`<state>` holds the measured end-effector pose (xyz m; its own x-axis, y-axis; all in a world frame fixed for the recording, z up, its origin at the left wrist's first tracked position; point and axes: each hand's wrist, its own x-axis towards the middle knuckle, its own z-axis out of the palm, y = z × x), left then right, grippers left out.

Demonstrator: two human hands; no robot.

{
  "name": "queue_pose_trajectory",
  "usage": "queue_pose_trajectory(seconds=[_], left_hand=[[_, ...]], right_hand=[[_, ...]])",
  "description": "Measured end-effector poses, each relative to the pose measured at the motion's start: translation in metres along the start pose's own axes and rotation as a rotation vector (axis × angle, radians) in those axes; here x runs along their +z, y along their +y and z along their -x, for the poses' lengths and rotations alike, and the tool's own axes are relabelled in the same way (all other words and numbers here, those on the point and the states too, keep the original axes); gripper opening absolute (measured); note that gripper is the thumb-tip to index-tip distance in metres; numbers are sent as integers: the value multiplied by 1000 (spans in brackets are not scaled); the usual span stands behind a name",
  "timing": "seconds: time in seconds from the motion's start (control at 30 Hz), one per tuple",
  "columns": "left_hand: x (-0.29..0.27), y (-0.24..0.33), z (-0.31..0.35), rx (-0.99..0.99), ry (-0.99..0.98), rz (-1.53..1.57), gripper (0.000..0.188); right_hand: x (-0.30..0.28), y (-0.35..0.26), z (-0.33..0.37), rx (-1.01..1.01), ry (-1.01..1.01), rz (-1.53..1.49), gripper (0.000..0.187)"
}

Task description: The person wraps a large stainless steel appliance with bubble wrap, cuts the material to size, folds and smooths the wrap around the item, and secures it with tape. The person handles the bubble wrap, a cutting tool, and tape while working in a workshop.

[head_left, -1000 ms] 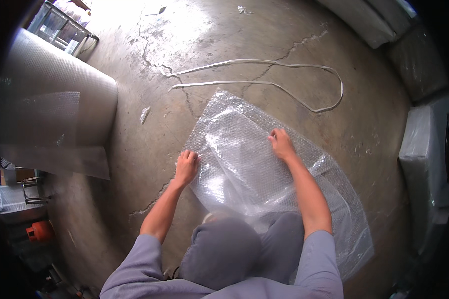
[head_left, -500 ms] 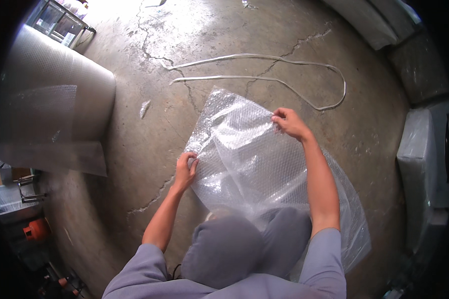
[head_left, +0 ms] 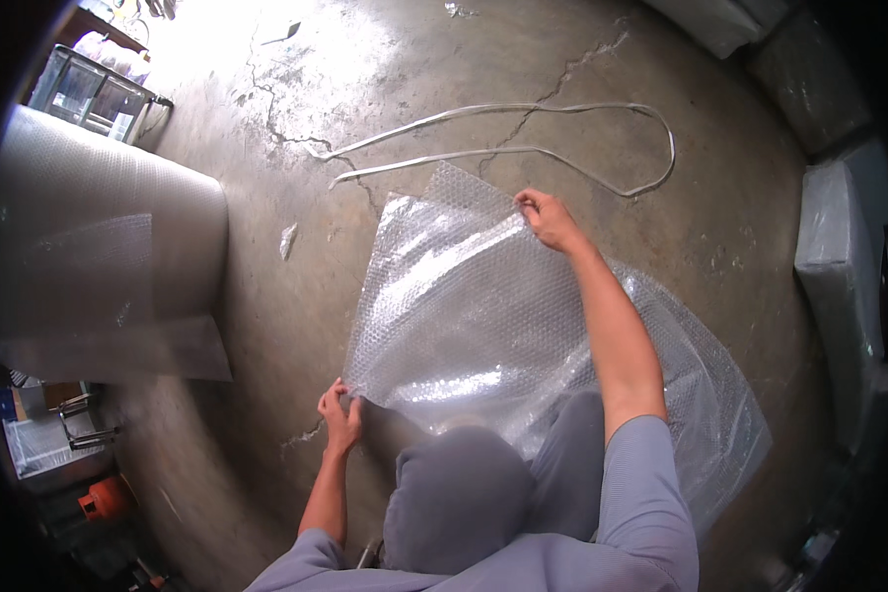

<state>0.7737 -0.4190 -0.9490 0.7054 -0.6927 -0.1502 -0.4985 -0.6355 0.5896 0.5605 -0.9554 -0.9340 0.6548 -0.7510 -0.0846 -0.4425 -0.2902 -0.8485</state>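
A clear sheet of bubble wrap (head_left: 464, 306) spreads over the floor in front of my knees, its right part trailing beside my right leg. My left hand (head_left: 340, 419) pinches the sheet's near left corner, low beside my left knee. Farther off, my right hand (head_left: 551, 219) grips the sheet's upper right edge between thumb and fingers. One layer is folded over another near the far end, where a second corner sticks out beyond the top layer. The sheet's near edge by my knees is partly hidden.
A big roll of bubble wrap (head_left: 109, 207) stands at the left with a loose flap. A white strap (head_left: 538, 150) lies looped on the cracked floor beyond the sheet. Wrapped blocks (head_left: 829, 222) line the right side. A small plastic scrap (head_left: 287, 241) and an orange object (head_left: 107, 499) are at left.
My left hand has drawn its corner toward me and slightly left, pulling the sheet flatter and tauter. My right hand has shifted a little left and away. The view has turned slightly.
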Motion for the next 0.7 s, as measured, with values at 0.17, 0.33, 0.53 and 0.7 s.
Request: queue_pose_trajectory(seconds=[0.17, 0.33, 0.53, 0.7], left_hand=[[-13, 26, -38, 39, 21, -92, 50], [23, 86, -121, 163, 51, -23, 50], [82, 140, -210, 157, -67, 185, 65], [90, 146, -243, 117, -393, 583, 68]], right_hand=[[16, 5, 2, 67, -186, -145, 21], [3, -32, 8, 104, -293, -104, 26], [-15, -96, 38, 42, -522, -212, 31], [-26, -118, 51, 10, -701, -328, 28]])
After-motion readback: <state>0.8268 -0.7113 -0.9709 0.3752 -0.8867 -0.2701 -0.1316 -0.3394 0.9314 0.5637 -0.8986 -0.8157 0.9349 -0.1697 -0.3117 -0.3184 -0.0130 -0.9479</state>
